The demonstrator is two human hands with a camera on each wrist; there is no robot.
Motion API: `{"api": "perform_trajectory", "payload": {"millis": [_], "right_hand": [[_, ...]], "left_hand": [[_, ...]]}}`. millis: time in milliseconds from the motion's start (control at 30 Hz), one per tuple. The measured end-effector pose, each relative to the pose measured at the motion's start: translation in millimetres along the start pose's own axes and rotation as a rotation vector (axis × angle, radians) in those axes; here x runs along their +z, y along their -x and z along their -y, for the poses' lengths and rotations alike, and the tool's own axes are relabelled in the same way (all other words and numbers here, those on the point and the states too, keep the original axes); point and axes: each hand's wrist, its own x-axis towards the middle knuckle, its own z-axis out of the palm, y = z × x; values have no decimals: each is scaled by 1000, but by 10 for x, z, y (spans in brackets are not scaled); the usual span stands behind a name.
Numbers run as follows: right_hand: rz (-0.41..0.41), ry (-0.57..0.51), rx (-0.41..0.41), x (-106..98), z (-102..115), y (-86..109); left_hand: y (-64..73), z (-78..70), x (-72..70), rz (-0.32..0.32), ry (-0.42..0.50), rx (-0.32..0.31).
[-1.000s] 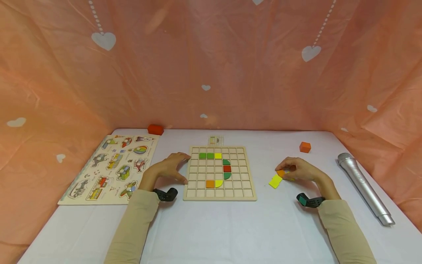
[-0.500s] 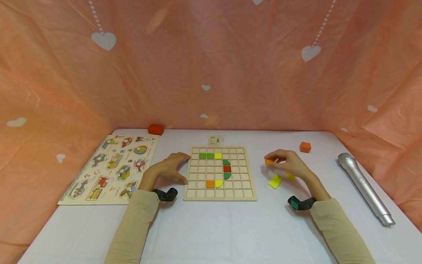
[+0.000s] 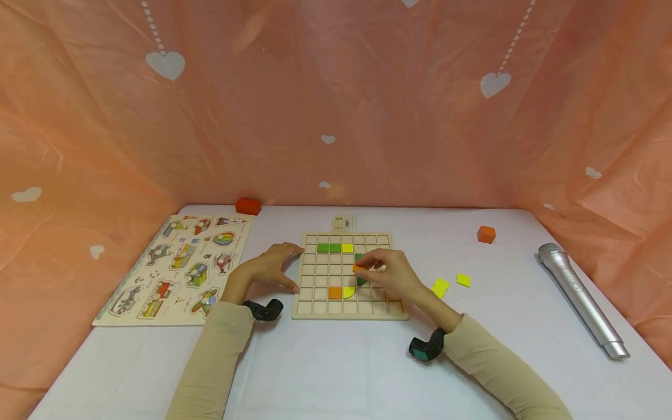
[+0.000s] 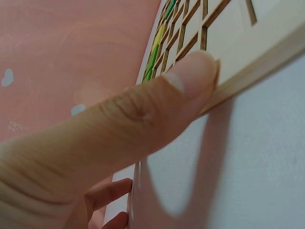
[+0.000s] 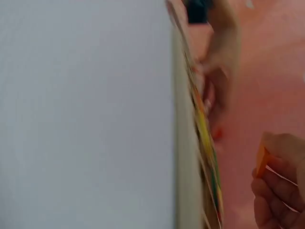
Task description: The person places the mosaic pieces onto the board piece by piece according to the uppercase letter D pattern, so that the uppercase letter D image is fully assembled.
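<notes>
Between thumb and fingers, my right hand point(image 3: 391, 271) pinches an orange tile point(image 5: 262, 160) above the wooden grid board point(image 3: 350, 315). My left hand point(image 3: 270, 265) rests at the board's left edge; in the left wrist view its thumb point(image 4: 190, 76) touches the rim. On the board, two green square tiles point(image 3: 329, 248) and a yellow square tile point(image 3: 347, 248) form a row near the top. Lower down sit an orange square tile point(image 3: 335, 293) and a rounded yellow tile point(image 3: 348, 292). Green rounded tiles at the right are partly hidden behind my right hand, which covers the red tile.
Several yellow tiles point(image 3: 440, 287) lie right of the board. A small printed grid card point(image 3: 343, 223) is behind it. A picture puzzle board point(image 3: 178, 268) and a red block point(image 3: 248, 206) are at the left. An orange block point(image 3: 486, 234) and a silver microphone point(image 3: 583, 300) lie right.
My right hand has picked up the orange tile from beside the yellow ones and carried it left over the grid board. My left hand has stayed at the board's edge.
</notes>
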Motion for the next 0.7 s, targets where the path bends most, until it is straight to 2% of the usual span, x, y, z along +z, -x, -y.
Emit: {"api": "perform_trajectory", "payload": {"millis": [133, 367, 700], "right_hand": [[46, 4, -65, 237, 83, -44], [81, -1, -120, 522, 163, -81], [83, 83, -126, 704, 149, -111]], "left_hand": [[0, 4, -1, -2, 2, 4], [0, -2, -4, 7, -5, -12], [0, 1, -10, -2, -8, 13]]}}
